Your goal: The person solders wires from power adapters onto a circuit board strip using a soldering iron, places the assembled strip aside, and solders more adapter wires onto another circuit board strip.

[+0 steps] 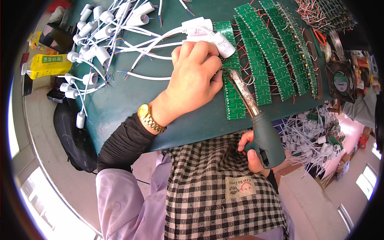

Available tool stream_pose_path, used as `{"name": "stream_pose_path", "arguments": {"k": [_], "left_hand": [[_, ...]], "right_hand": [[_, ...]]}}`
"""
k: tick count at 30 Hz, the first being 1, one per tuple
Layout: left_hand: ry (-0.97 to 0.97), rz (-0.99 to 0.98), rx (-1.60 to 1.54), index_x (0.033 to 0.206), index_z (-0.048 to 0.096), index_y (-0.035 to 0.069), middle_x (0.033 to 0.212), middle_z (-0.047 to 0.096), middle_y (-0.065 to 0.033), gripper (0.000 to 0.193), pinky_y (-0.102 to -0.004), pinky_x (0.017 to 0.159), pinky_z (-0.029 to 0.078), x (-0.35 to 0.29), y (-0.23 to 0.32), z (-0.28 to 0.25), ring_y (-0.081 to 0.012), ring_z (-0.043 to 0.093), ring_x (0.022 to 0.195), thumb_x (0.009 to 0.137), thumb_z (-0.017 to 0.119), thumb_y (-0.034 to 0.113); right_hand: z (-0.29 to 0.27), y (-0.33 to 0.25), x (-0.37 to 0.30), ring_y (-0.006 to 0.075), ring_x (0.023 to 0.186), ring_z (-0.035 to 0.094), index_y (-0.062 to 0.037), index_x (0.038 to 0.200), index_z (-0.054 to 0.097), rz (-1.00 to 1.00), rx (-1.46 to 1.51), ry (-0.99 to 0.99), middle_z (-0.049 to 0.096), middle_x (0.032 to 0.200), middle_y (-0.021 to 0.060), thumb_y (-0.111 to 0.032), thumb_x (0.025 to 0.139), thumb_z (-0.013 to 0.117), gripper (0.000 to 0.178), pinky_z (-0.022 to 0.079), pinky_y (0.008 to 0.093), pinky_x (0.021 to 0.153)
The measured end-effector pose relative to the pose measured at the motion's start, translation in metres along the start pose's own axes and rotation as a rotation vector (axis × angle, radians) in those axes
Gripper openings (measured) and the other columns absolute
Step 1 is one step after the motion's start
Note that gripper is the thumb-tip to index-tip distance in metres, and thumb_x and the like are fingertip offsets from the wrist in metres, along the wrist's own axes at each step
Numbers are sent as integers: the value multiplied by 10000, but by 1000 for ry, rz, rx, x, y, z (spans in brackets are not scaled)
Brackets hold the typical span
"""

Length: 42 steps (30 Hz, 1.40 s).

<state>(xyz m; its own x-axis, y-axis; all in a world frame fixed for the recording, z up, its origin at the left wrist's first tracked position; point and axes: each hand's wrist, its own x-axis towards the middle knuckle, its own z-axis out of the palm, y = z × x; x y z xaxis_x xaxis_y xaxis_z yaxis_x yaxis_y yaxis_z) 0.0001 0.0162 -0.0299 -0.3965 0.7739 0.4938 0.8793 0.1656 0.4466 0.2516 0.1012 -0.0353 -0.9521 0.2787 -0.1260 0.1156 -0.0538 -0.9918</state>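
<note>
Holds soldering gun (270, 140) in curled right hand (253, 155) over green circuit board (234, 107); bunches left hand (196, 68) nearly closed, with any hold hidden.

Cables (103, 32) left of circuit boards (267, 48)

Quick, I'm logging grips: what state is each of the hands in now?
Left hand: curled by the green circuit strip; whether it pinches anything is hidden.
Right hand: closed, holding the soldering iron.

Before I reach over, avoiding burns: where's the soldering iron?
In the head view, the soldering iron is right of centre, in the right hand, its metal end at the leftmost green strip.
</note>
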Motion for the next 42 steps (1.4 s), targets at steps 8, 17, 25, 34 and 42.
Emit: {"name": "stream_pose_path", "arguments": {"k": [8,17,25,34,42], "left_hand": [[9,-18,44,739,571,75,923,501,-15,145,-384,767,324,0,2,-1,-241,452,859,623,653,48],[0,-42,65,722,572,104,941,505,-7,187,-375,778,331,-1,1,0,-239,445,867,593,686,31],[2,-29,53,714,567,105,929,503,-8,187,-392,784,334,1,2,0,-243,446,879,589,683,31],[-19,-23,33,714,557,98,944,504,-32,195,-379,777,336,2,3,-2,-249,448,873,592,688,21],[-5,-25,24,705,555,89,908,500,-20,146,-399,780,331,3,3,-4,-250,456,864,607,652,41]], "right_hand": [[-2,-4,1,177,709,559,-9,1075,412,11,-81,-28,528,899,143,-235,822,563,371,476,299,628],[-15,-1,0,173,737,571,-32,1290,326,-184,149,-40,555,899,168,-186,844,568,530,471,278,585],[-13,8,-5,189,740,583,-39,1320,283,-252,145,-5,554,900,168,-208,855,585,580,480,290,590],[9,6,-5,229,664,570,7,1225,356,-238,299,319,557,811,152,-213,853,599,496,490,358,594],[8,8,-6,221,654,567,7,1222,359,-265,291,305,558,814,149,-238,854,589,498,493,353,594]]}}
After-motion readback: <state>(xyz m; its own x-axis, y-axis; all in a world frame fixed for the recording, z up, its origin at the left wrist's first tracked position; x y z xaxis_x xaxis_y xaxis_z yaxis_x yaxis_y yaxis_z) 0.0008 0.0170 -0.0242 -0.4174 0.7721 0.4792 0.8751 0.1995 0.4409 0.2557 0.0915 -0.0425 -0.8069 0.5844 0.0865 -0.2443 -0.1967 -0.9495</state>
